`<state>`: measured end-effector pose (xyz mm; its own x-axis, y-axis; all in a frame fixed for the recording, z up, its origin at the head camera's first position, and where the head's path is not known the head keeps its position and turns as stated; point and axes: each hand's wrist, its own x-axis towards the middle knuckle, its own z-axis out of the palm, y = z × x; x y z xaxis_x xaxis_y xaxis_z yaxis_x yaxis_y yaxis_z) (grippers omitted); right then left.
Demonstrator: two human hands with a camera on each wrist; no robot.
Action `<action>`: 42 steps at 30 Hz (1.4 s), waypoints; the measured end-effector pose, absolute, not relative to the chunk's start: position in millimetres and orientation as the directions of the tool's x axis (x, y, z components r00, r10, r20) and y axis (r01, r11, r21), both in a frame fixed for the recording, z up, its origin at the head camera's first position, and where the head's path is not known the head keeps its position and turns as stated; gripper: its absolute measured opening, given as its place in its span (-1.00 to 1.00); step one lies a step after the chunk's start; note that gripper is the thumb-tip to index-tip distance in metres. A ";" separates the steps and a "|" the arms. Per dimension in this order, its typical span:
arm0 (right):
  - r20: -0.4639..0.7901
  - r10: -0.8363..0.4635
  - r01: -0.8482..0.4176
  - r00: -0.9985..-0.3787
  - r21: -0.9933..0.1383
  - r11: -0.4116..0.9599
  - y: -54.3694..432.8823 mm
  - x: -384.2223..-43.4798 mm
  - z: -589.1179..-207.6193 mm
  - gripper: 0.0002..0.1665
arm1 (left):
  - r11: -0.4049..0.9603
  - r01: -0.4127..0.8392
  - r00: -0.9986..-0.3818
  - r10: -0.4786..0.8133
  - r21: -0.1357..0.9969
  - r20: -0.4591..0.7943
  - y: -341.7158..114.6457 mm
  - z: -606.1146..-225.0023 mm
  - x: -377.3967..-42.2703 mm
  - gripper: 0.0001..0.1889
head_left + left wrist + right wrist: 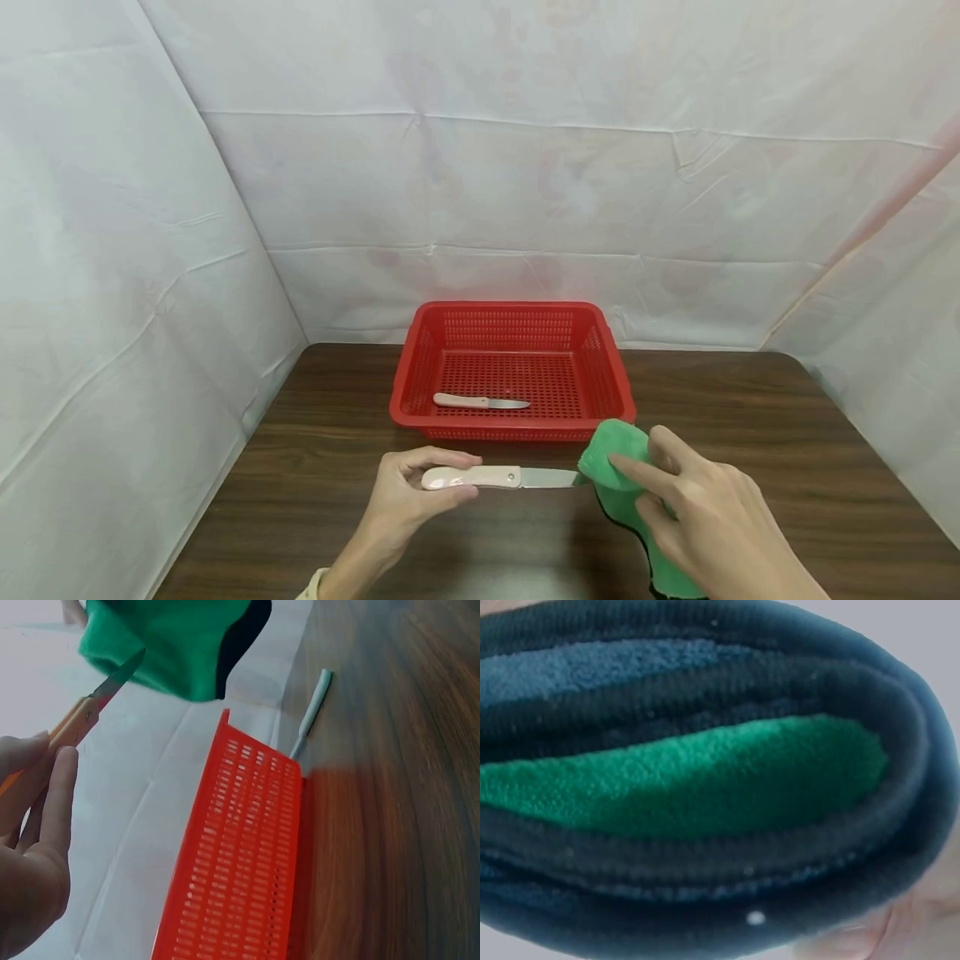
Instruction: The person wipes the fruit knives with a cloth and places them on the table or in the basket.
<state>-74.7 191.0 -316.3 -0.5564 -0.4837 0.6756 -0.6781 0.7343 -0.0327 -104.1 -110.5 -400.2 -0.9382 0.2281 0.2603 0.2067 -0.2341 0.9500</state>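
Observation:
My left hand (397,500) grips a knife (480,477) by its pale, glossy handle between thumb and fingers, with the blade pointing right. In the left wrist view the blade (120,675) tilts upward, its tip overlapping the green cloth. My right hand (705,500) pinches that folded green cloth (618,454) by the blade's tip, and the cloth's dark-edged end hangs down below. Close up in the right wrist view, layers of the cloth (705,780) with dark borders fill most of the picture, a fingertip (847,941) showing under them.
Behind my hands, a red perforated basket (510,429) stands on the dark wood table (322,442). A similar pale-handled knife (480,402) lies inside it. The left wrist view shows a slim pale handle (316,701) on the table beyond the basket. White sheets (525,192) enclose the table.

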 end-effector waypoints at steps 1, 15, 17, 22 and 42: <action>0.673 -0.488 -0.682 -0.556 -0.034 0.730 189.2 -75.2 -315.3 -0.32 | -0.240 0.211 -0.934 0.236 0.947 0.268 -109.5 -400.3 -104.2 -0.70; 0.572 -0.610 -0.741 -0.547 0.008 0.672 161.1 -77.0 -313.9 -0.59 | -0.316 0.242 -0.925 0.210 0.917 0.316 -91.4 -397.4 -102.6 -0.69; 0.558 -0.627 -0.749 -0.543 0.015 0.662 160.8 -77.0 -314.5 -0.52 | -0.327 0.255 -0.922 0.201 0.910 0.330 -90.5 -397.6 -102.4 -0.70; 0.521 -0.645 -0.753 -0.559 0.006 0.658 161.4 -77.2 -314.4 -0.52 | -0.360 0.276 -0.915 0.185 0.891 0.358 -88.7 -398.2 -102.3 -0.74; 0.548 -0.639 -0.758 -0.540 0.013 0.652 178.7 -77.6 -319.8 -0.59 | -0.402 0.259 -0.926 0.155 0.878 0.344 -99.4 -394.2 -99.8 -0.73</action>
<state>-77.6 178.7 -319.8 -0.5404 -0.6388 0.5476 -0.7579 0.6523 0.0130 -99.8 -99.4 -394.2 -0.9261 0.1555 0.3439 0.2586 -0.4021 0.8783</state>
